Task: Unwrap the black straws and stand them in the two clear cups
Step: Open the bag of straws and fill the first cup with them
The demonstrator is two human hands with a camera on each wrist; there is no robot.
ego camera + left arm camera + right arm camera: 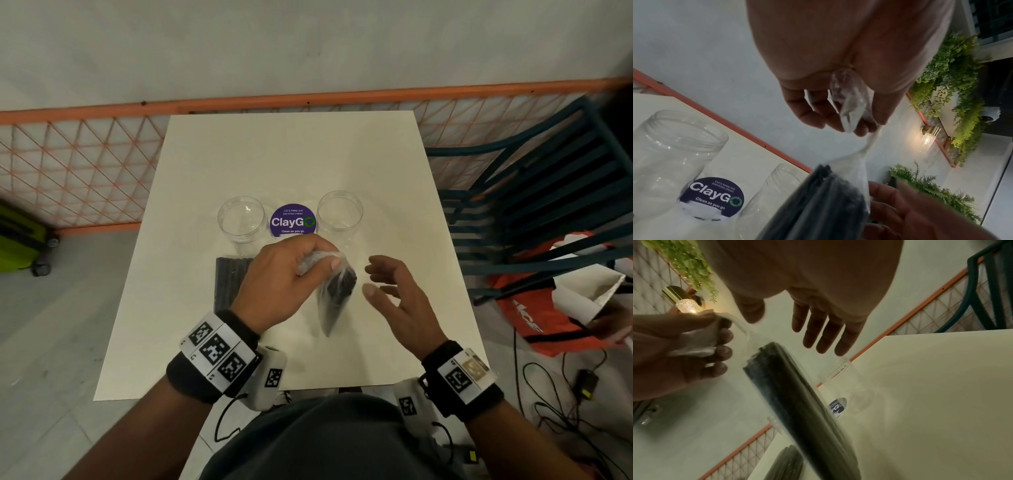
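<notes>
My left hand grips the bunched top of a clear plastic wrapper, and a bundle of black straws hangs inside it above the table. That wrapped bundle slants down past my right hand, which hovers open just to its right, fingers spread, touching nothing. A second bundle of black straws lies flat on the table under my left wrist. Two empty clear cups stand behind: the left cup and the right cup.
A round purple ClayGo sticker lies between the cups. An orange mesh fence runs behind the table. A dark green chair and an orange bag are at the right, cables on the floor.
</notes>
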